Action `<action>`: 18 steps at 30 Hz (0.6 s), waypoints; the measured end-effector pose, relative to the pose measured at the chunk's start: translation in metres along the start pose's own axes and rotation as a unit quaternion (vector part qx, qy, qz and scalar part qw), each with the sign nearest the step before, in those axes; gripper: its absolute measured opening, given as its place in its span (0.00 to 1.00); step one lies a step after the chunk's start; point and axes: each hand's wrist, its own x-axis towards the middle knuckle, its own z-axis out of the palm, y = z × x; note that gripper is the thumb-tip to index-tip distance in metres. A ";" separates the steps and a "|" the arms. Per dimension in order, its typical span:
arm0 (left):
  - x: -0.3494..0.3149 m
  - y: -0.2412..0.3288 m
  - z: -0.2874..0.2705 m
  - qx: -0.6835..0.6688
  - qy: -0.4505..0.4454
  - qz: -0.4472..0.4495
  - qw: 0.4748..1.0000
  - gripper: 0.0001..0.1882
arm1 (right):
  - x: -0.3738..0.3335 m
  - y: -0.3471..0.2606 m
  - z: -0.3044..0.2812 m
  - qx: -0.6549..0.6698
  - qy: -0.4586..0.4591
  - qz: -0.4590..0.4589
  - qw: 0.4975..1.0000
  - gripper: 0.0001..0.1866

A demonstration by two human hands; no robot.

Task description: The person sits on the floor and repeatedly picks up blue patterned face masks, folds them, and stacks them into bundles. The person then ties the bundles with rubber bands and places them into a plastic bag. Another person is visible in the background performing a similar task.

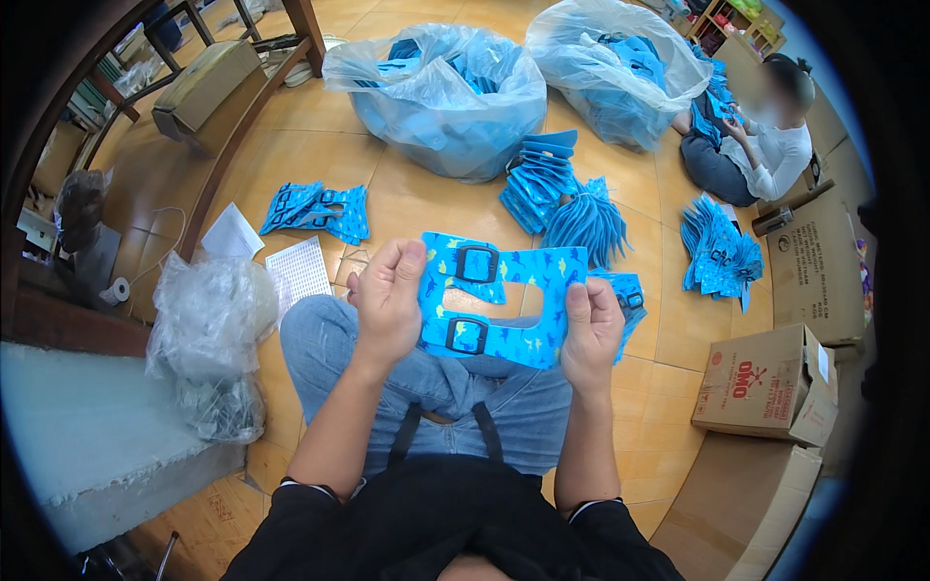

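So I'm sitting on the floor holding a buckled strap piece over my knees, left hand on its left edge and right hand on its right, with a small pile of the same pieces ahead to my left and fanned stacks straight ahead. Behind those sit two stuffed plastic bags, side by side, and another person sits beside the right one. Cardboard boxes line my right, and a crumpled plastic bag lies just left of my knee.

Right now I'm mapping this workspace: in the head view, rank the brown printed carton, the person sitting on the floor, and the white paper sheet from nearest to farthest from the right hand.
From the right hand:
1. Brown printed carton, on the right.
2. Person sitting on the floor, upper right.
3. White paper sheet, across on the left.
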 end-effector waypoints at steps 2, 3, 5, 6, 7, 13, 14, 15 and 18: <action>0.002 0.002 -0.003 0.037 0.010 0.009 0.999 0.15 | -0.001 -0.003 0.001 0.007 -0.019 0.006 1.000 0.08; 0.002 0.002 -0.003 0.012 0.009 0.011 1.000 0.15 | -0.002 -0.005 0.001 0.016 -0.027 0.018 0.999 0.08; 0.003 0.004 -0.004 -0.038 0.007 0.016 0.999 0.15 | -0.004 -0.007 0.001 0.033 -0.044 0.042 0.998 0.09; 0.003 0.004 -0.005 -0.037 0.009 0.017 0.999 0.15 | -0.004 -0.008 0.000 0.035 -0.054 0.043 0.997 0.10; 0.003 0.005 -0.006 -0.036 0.011 0.018 0.999 0.15 | -0.005 -0.010 -0.002 0.036 -0.064 0.045 0.996 0.11; 0.003 0.005 -0.005 -0.016 0.003 0.028 0.999 0.14 | -0.001 -0.015 -0.012 0.022 -0.077 0.080 0.994 0.15; 0.003 0.005 -0.004 -0.006 0.003 0.032 0.999 0.14 | 0.000 -0.016 -0.013 0.027 -0.086 0.092 0.992 0.15; 0.002 0.006 -0.005 0.005 -0.005 0.028 1.000 0.14 | 0.000 -0.017 -0.014 0.032 -0.093 0.109 0.989 0.14; -0.001 0.009 -0.006 0.024 -0.034 0.006 0.999 0.12 | 0.001 -0.019 -0.016 0.042 -0.119 0.141 0.982 0.13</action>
